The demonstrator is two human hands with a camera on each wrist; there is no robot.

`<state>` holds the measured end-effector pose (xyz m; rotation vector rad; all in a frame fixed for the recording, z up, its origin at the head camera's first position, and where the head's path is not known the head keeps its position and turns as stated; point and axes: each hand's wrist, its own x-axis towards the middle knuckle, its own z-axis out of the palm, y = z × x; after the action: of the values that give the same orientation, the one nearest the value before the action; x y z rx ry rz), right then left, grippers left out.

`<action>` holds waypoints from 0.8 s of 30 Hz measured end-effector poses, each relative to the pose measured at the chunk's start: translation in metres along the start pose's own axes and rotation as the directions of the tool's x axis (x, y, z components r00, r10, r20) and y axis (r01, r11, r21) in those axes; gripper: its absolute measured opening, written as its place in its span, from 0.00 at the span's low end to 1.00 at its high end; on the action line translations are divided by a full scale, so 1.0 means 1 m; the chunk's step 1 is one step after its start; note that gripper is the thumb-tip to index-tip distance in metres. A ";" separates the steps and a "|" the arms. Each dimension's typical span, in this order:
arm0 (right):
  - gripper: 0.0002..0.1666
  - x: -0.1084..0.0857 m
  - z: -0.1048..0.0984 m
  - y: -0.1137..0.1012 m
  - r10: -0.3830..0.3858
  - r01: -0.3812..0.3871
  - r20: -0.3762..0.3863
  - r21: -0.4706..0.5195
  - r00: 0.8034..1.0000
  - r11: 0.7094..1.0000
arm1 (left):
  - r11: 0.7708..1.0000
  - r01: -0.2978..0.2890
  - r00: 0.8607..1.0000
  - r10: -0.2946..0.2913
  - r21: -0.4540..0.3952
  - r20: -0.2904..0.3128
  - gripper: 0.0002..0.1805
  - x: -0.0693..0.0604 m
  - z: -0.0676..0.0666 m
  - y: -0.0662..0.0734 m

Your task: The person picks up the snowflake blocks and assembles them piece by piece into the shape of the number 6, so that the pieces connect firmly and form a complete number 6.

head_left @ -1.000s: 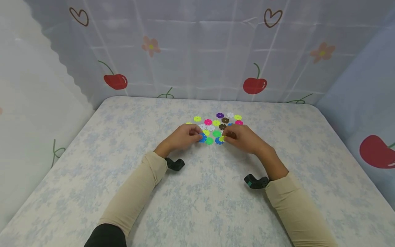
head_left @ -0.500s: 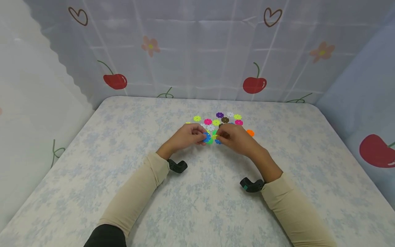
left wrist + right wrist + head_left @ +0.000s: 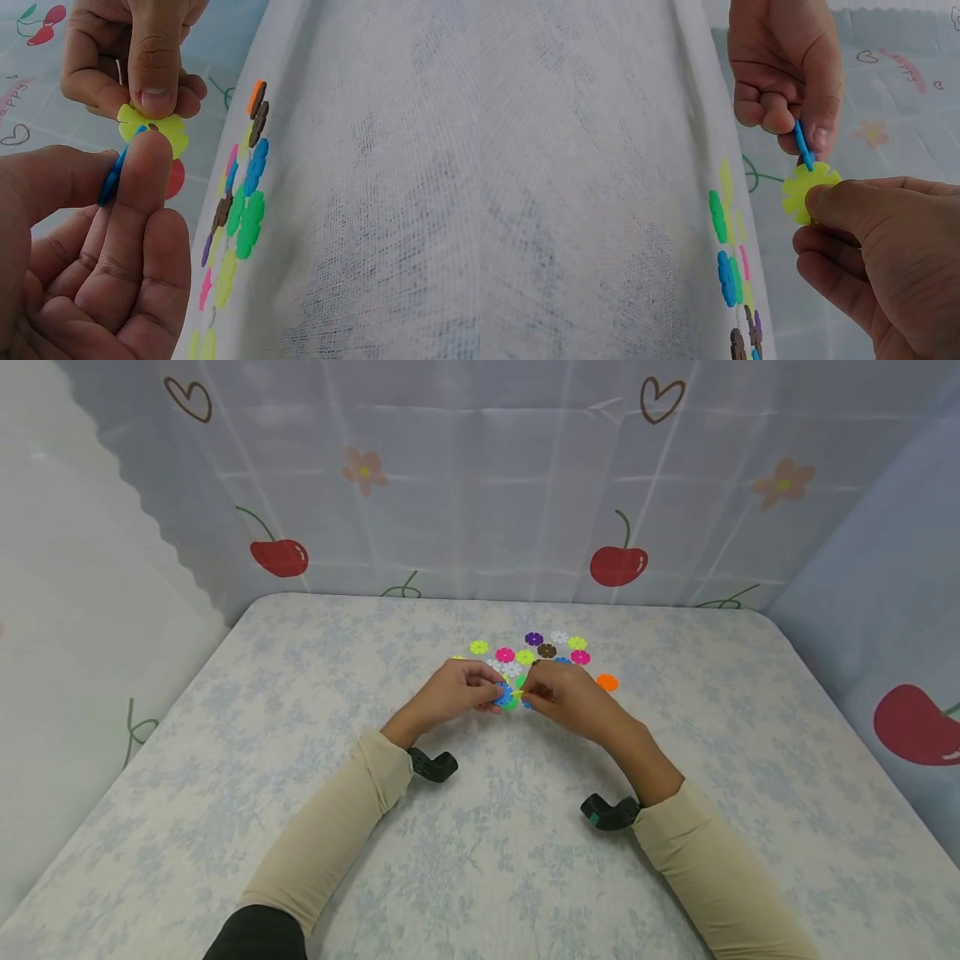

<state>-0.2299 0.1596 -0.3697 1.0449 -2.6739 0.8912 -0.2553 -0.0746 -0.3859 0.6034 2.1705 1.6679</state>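
Right wrist view: the left hand (image 3: 786, 67) pinches a blue disc (image 3: 802, 141), the right hand (image 3: 889, 251) a yellow disc (image 3: 797, 196), their rims, lately apart, now meeting above the table (image 3: 577, 187), seemingly being aligned.

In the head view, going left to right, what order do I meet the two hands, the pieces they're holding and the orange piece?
Left hand → the blue piece it pinches → the yellow piece pinched by the other hand → right hand → orange piece.
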 end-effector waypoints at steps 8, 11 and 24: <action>0.07 0.000 0.001 -0.007 0.001 -0.002 -0.010 -0.063 1.000 0.998 | 0.999 0.015 0.999 -0.016 -0.038 -0.031 0.08 0.000 0.000 0.002; 0.07 0.000 0.001 -0.008 -0.010 0.009 -0.018 -0.076 1.000 0.997 | 0.998 0.014 0.999 -0.016 -0.058 -0.044 0.07 -0.001 0.001 0.003; 0.08 -0.001 0.008 -0.010 -0.152 0.143 -0.069 -0.127 0.986 0.982 | 0.997 0.005 0.998 -0.010 -0.075 -0.069 0.06 -0.002 0.005 0.002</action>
<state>-0.2215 0.1495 -0.3717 1.1377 -2.5126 0.7168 -0.2511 -0.0707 -0.3849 0.5235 2.1439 1.7828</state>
